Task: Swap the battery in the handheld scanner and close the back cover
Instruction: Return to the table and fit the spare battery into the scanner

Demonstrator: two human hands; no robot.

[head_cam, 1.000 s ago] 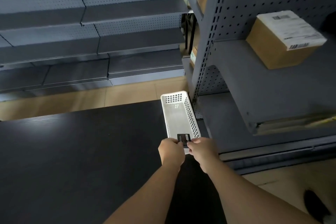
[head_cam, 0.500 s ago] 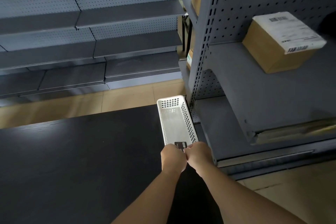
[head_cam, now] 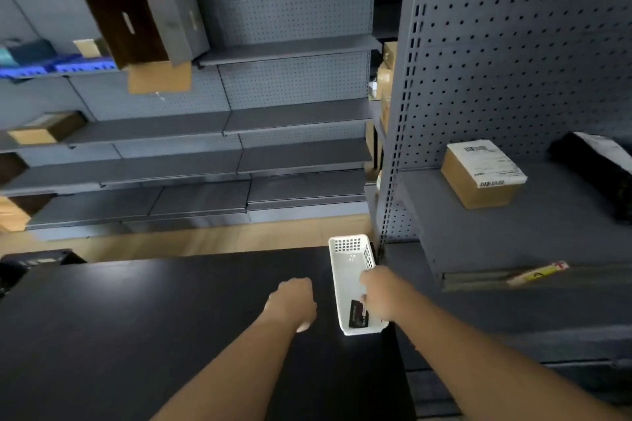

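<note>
A small flat black battery (head_cam: 356, 313) sits tilted at the near end of a white perforated basket (head_cam: 348, 251) on the dark table (head_cam: 154, 318). My right hand (head_cam: 383, 294) reaches into the basket from the right, its fingertips closed on the battery's right edge. My left hand (head_cam: 290, 304) hovers over the table just left of the basket, fingers curled in, with nothing visible in it. No scanner is in view.
Grey pegboard shelving (head_cam: 513, 79) stands right against the basket; its shelf holds a labelled cardboard box (head_cam: 482, 174) and a black package (head_cam: 595, 167). More shelves with boxes line the far wall. A dark object (head_cam: 34, 260) lies at the table's far left corner.
Both hands held the battery together over the basket's near end. Now my left hand has let go and moved left, and the battery is down inside the basket under my right hand. The view tilted upward.
</note>
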